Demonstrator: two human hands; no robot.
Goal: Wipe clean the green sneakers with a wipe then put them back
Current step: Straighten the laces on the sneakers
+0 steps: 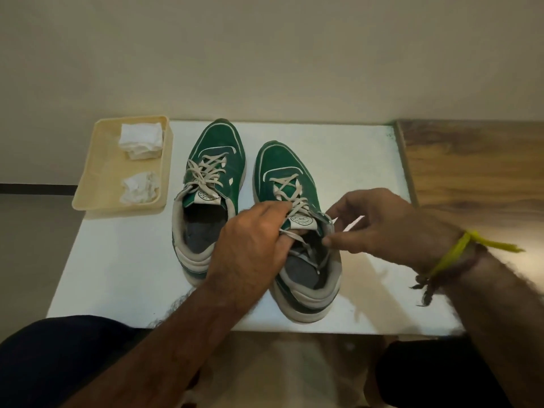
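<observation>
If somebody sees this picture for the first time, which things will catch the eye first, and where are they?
First, the two green sneakers side by side on the white table. Both hands work at the right sneaker: the left hand grips its laces, the right hand pinches near the tongue. At far left, a beige tray holds white wipes.

- Two sneakers stand side by side on the table (117,275), toes away from me; the left sneaker (212,184) sits farther back than the right sneaker (290,184)
- My left hand (250,245) and right hand (379,228) meet over the right sneaker's laces (297,206)
- A tray (97,178) at the table's far left corner holds folded wipes (141,139) behind a crumpled wipe (138,188)
</observation>
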